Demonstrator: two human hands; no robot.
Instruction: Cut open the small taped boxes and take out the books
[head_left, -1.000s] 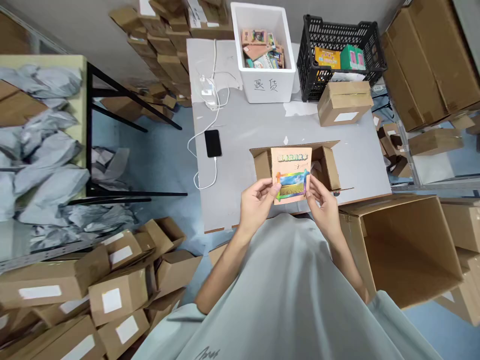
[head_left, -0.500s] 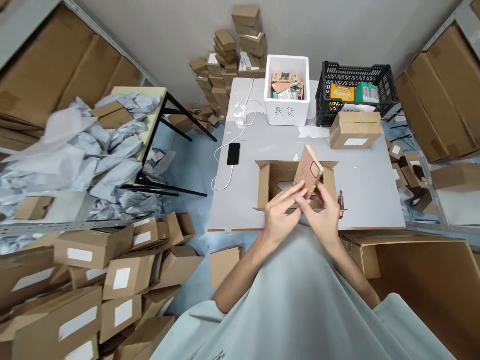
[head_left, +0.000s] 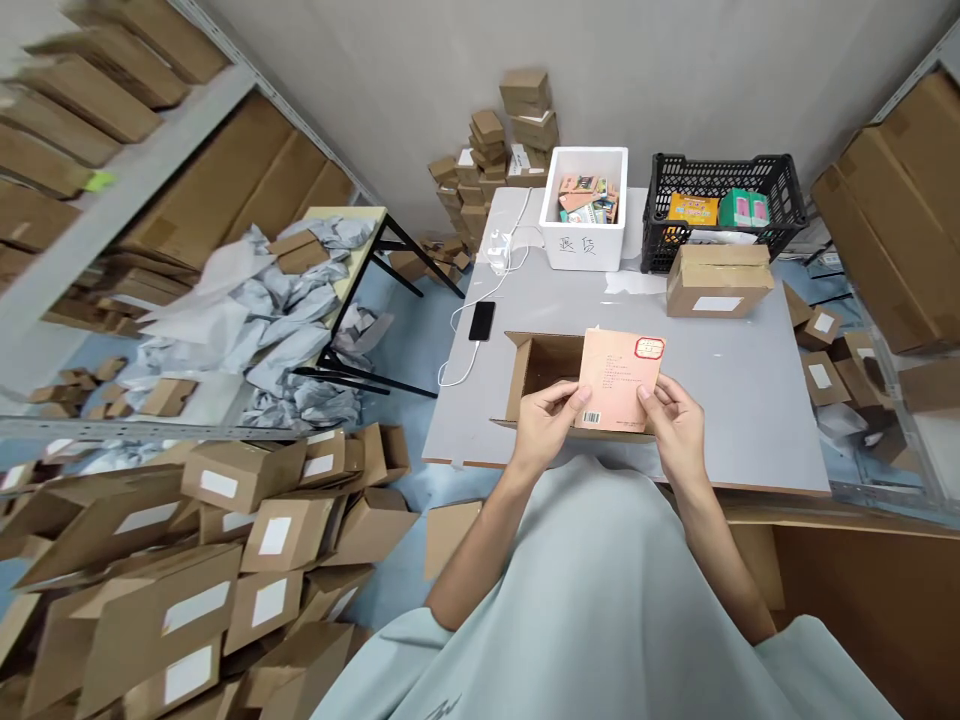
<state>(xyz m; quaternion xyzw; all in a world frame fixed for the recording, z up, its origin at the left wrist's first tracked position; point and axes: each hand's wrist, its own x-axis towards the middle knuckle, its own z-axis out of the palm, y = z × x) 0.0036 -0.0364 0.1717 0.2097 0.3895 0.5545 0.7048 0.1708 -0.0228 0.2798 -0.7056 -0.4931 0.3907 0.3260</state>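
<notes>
A pink-orange book [head_left: 621, 385] faces me, with lines of small print, a red-framed stamp at its top right and a barcode at its lower left. My left hand [head_left: 546, 425] pinches its left edge. On the opposite edge, my right hand [head_left: 676, 420] grips it with the thumb in front. Below and behind the book stands an open cardboard box [head_left: 527, 375] on the grey table [head_left: 739, 400]. The book and my hands hide much of the box's inside.
Farther back are a white foam box [head_left: 581, 248] holding several small packs, a black crate [head_left: 784, 210] and a closed carton [head_left: 720, 280]. A phone [head_left: 481, 321] on a white cable lies left. Many cartons [head_left: 274, 535] crowd the floor at left; a large open carton [head_left: 862, 590] stands at right.
The book has turned from a tilted, edge-on pose to show its flat face. My hands have moved apart to its two side edges. The view has shifted slightly up and left.
</notes>
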